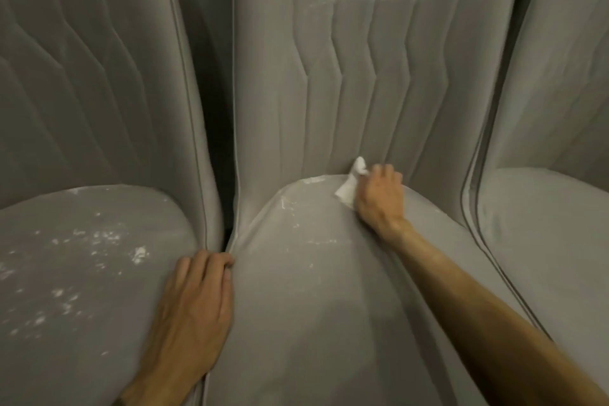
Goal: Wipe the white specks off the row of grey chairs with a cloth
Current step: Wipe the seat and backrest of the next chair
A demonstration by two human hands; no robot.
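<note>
Three grey padded chairs stand side by side. On the middle chair seat (316, 306), my right hand (379, 198) grips a small white cloth (351, 183) and presses it into the crease where seat meets backrest. White specks (290, 204) lie along the back and left part of this seat. The left chair seat (82, 273) is covered with many white specks (99, 237). My left hand (194, 310) rests flat on the left seat's right edge, with its fingertips curled over the seam between the two chairs.
A dark gap (220, 128) runs between the left and middle backrests. The middle backrest (362, 59) has a faint whitish smear near its top. The right chair seat (553, 234) shows no specks.
</note>
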